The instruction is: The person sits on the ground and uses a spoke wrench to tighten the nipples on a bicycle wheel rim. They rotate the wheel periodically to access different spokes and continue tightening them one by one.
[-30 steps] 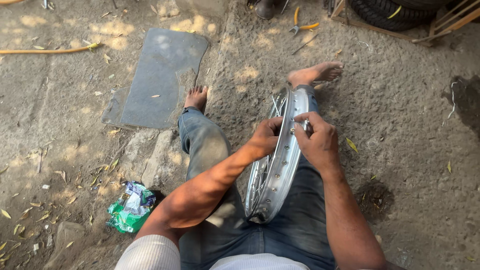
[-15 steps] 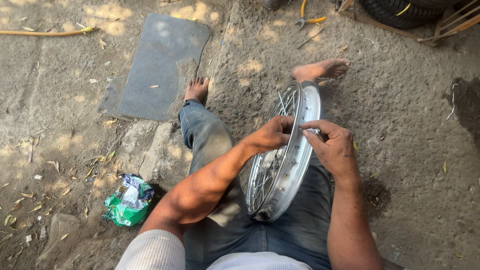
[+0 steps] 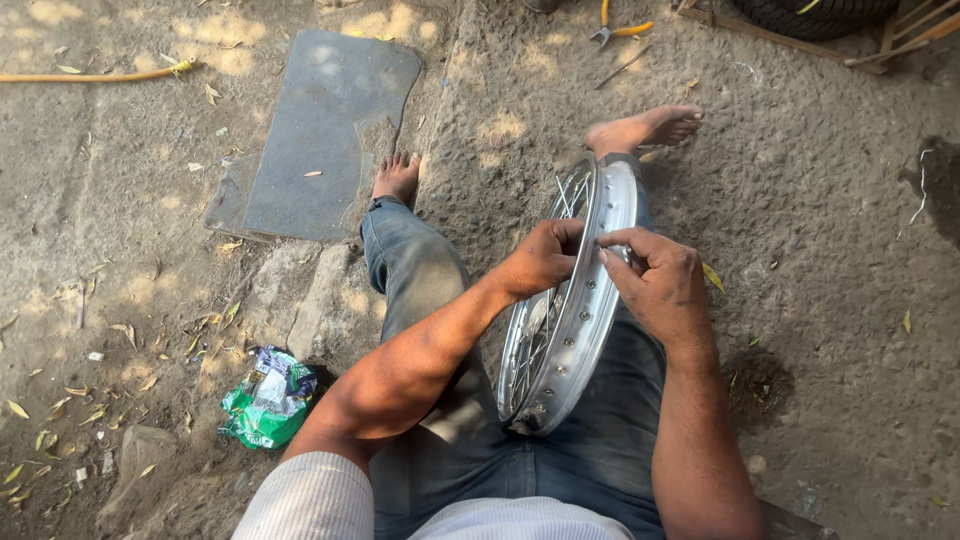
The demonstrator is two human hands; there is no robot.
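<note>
The spoked wheel rim (image 3: 570, 320) stands on edge between the seated person's jeans-clad legs, which brace it upright so both hands can work at its upper part. The left hand (image 3: 540, 262), curled shut around the spoke side of the rim, steadies it. The right hand (image 3: 655, 285), just beside it, has fingertips pressed together on the rim's outer band; whether they pinch a small part cannot be told. On the dirt ground, a crumpled green wrapper (image 3: 265, 395) lies at eight o'clock from the rim, a grey slab (image 3: 325, 130) at eleven o'clock, and yellow-handled pliers (image 3: 620, 30) at twelve o'clock, well apart.
</note>
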